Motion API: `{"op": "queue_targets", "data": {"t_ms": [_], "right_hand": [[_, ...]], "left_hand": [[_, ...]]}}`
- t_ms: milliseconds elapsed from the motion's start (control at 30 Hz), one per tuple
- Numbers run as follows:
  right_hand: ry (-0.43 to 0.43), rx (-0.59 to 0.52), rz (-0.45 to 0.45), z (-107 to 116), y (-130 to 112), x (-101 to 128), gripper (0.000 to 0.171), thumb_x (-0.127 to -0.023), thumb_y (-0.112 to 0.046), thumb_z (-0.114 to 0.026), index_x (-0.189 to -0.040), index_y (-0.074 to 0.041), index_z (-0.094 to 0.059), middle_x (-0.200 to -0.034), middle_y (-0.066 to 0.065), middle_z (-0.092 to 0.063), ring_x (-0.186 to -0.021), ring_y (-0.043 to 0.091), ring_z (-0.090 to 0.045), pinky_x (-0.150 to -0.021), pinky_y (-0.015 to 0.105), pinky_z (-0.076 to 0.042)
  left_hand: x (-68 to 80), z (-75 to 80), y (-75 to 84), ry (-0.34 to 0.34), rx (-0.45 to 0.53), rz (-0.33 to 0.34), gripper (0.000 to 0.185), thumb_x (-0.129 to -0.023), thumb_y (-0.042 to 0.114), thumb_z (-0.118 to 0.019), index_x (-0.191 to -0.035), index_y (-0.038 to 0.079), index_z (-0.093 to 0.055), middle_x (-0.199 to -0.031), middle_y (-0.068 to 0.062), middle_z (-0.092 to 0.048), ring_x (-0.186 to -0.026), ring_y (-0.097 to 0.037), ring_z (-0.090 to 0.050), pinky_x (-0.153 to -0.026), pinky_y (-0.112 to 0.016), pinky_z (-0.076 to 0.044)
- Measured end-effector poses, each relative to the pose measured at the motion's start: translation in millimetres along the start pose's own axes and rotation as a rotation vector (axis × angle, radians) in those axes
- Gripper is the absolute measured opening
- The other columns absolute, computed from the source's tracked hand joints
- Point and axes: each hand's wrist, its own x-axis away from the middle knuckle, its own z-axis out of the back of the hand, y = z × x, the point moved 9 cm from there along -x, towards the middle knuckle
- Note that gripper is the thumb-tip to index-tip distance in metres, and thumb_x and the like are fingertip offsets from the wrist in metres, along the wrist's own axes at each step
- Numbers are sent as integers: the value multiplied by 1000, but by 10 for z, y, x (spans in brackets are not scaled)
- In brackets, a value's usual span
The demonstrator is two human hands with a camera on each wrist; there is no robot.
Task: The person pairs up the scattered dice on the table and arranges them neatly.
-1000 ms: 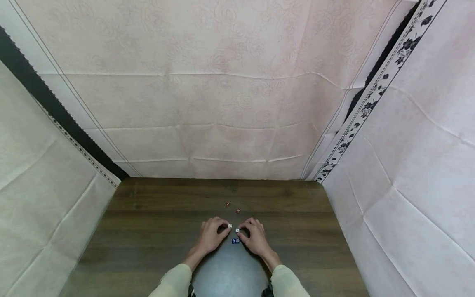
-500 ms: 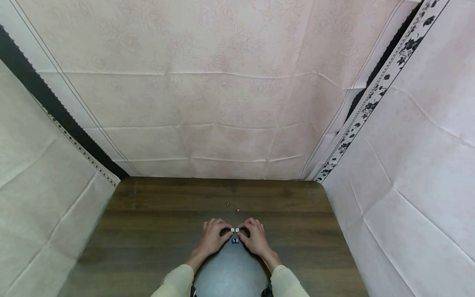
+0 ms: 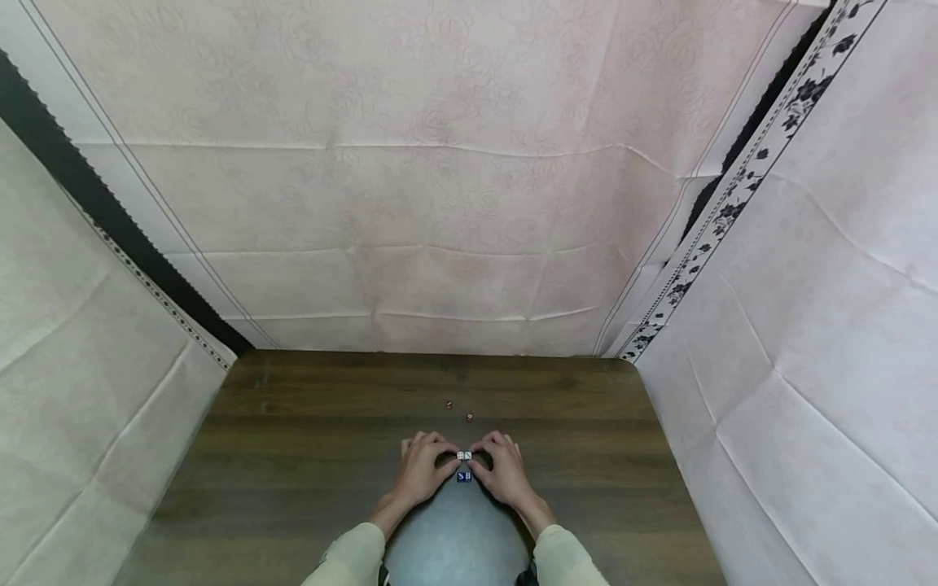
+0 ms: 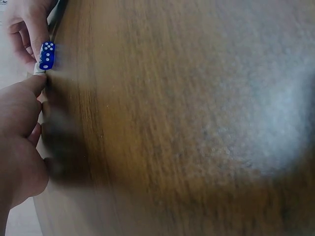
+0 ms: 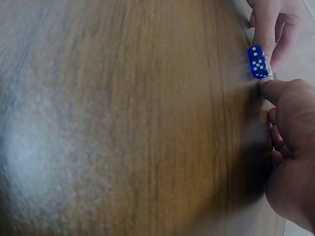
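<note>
Pinches one white die (image 3: 460, 456) with the left hand (image 3: 420, 470) and another white die (image 3: 468, 456) with the right hand (image 3: 506, 470), side by side. Looks done with the blue dice (image 3: 461, 477) (paired, at six o'clock), but not with the red dice (image 3: 470, 417), apart near twelve o'clock.

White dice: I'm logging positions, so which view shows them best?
The head view: both white dice show side by side, though small. Each wrist view shows only a pale sliver behind the blue dice.
</note>
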Motion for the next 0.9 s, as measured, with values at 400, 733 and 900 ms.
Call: {"op": "queue_targets", "data": {"t_ms": [400,733,900], "right_hand": [[0,1,6,-1,3,7,14,-102,-22,-87,-116,-23,-84,-114,-4,-69,-106,16,-57,-95,39,-39],[1,9,7,-4,3,4,15,-102,-23,-87,-117,-22,-84,-114,-4,-70,-106,16,-58,-95,39,-39],[-2,6,5,-5,-9,-7,15,-102,-22,-87,-117,-22,-84,-114,-2,-70,-106,17,-57,-94,38,-38]], "left_hand": [[5,-4,-5,-3,-7,12,13,-96,26,-93,-108,22,-89,-108,3,-78,-104,-20,-64,-94,-48,-37],[19,-8,-4,2,-12,7,14,-97,27,-92,-109,23,-89,-108,3,-78,-105,-21,-64,-94,-47,-36],[20,-8,-16,7,-4,6,14,-97,27,-92,-110,23,-89,-109,3,-79,-106,-21,-64,-94,-48,-37]]}}
